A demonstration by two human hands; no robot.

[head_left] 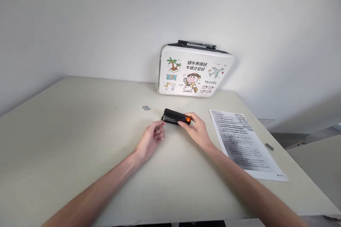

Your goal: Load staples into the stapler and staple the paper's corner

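Note:
A black stapler (174, 116) with an orange patch at its right end is over the middle of the table. My right hand (198, 131) grips that right end between thumb and fingers. At the stapler's left end is my left hand (151, 138), its fingers curled and its thumb and index fingertip drawn together. Those fingertips meet or nearly meet the stapler's tip; whether something small is pinched there cannot be made out.
A white cartoon-printed case (195, 74) with a black handle leans on the wall behind. Printed paper (245, 145) lies to the right, and a strip of staples (269, 147) beside it. Small grey pieces (146, 108) lie left of the stapler on the table (66, 142).

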